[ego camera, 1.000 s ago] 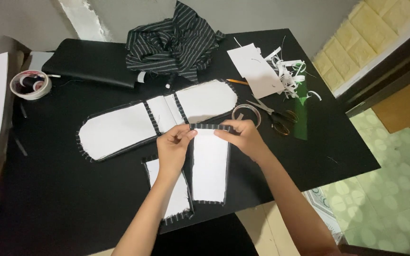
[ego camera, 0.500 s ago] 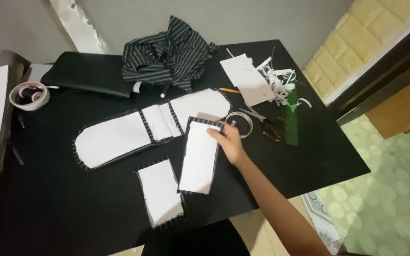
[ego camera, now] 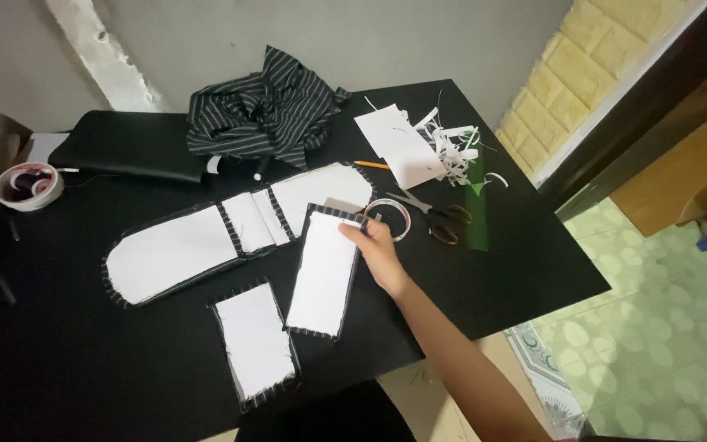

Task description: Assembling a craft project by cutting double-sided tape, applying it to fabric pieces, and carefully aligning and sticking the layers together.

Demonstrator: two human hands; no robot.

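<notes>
Hands are down to one now: a second ago both were pinching the top edge of the tall white panel (ego camera: 323, 274), and the left one is sitting out of frame while the right hand (ego camera: 376, 248) is staying put on that panel's upper right corner, fingers closed on the striped edge. That panel is lying flat on the black table (ego camera: 517, 270), tilted a bit, just beside a smaller white rectangle (ego camera: 254, 342) and below the long rounded piece (ego camera: 231, 233). Right next to the knuckles a tape roll (ego camera: 392, 217) is resting, with scissors (ego camera: 439, 221) just past it. As for containers, only a round white tub (ego camera: 28, 185) is showing at the far left, holding something dark reddish, too small to tell. Striped fabric (ego camera: 263, 110) is bunching up at the back, paper scraps (ego camera: 443, 147) piling nearby.
</notes>
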